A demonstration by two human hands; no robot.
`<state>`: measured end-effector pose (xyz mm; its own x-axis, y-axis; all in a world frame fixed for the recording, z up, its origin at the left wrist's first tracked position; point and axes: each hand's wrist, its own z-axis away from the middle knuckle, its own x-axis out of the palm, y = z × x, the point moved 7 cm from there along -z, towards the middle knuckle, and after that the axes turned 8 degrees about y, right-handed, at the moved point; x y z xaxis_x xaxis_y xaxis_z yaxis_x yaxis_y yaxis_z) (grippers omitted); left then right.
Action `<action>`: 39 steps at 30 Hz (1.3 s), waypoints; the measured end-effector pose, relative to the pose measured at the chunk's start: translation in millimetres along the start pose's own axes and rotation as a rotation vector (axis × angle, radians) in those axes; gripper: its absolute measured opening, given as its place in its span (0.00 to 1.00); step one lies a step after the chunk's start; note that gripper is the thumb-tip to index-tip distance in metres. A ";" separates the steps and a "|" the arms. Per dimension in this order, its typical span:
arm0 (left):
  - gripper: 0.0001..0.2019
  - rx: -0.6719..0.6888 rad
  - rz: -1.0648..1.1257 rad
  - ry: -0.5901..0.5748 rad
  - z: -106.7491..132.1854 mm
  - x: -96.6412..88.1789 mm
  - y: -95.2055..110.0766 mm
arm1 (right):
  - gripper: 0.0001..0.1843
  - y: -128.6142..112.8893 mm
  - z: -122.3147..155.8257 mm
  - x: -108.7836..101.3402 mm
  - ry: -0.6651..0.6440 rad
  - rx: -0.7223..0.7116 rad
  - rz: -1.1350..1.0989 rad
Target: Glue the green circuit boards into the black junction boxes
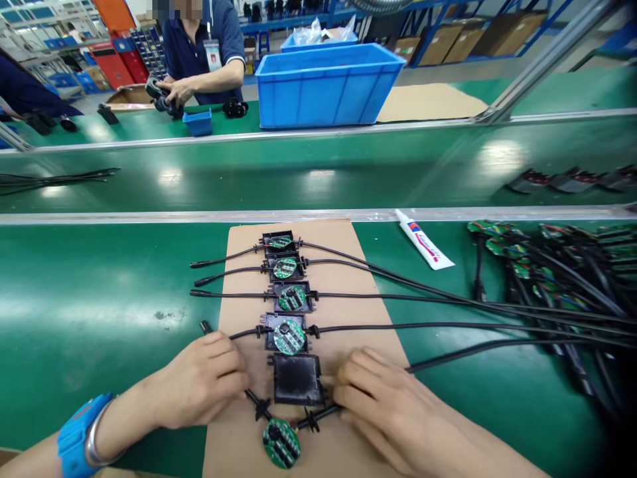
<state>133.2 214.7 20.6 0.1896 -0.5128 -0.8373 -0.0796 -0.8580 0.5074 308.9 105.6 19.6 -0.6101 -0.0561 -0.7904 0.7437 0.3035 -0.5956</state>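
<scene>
A brown cardboard sheet [338, 245] lies on the green bench with a column of several black housings [284, 267], each holding a round green circuit board with cables to both sides. The nearest housing [297, 379] is empty. Below it lies a loose round circuit board [281, 443] with its cable clips. My left hand [202, 385] rests curled at the empty housing's left, fingers on the short cable. My right hand [393, 408] lies at its right, fingers curled over the long cable [497, 345]. What each grips is partly hidden.
A white glue tube [424, 239] lies right of the cardboard. A heap of cabled boards [547, 265] fills the right side. Beyond the conveyor belt [318, 172] stands a big blue bin [326, 85], and another person [199, 53] handles black parts there.
</scene>
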 end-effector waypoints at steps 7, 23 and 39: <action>0.06 -0.219 -0.093 0.183 13.3 -4.2 -4.1 | 0.07 22.0 16.5 -10.5 0.080 0.088 0.034; 0.06 -0.442 0.031 0.095 -1.0 -10.3 -23.2 | 0.10 136.9 -8.9 -118.7 0.461 0.478 0.284; 0.24 -0.705 1.274 0.692 -135.9 -47.8 -95.3 | 0.15 60.2 -128.0 -117.9 0.736 0.104 -0.172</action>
<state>264.7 325.1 39.9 0.7546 -0.5674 0.3295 -0.1168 0.3780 0.9184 390.6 252.2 95.2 -0.7173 0.5649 -0.4079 0.6218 0.2546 -0.7407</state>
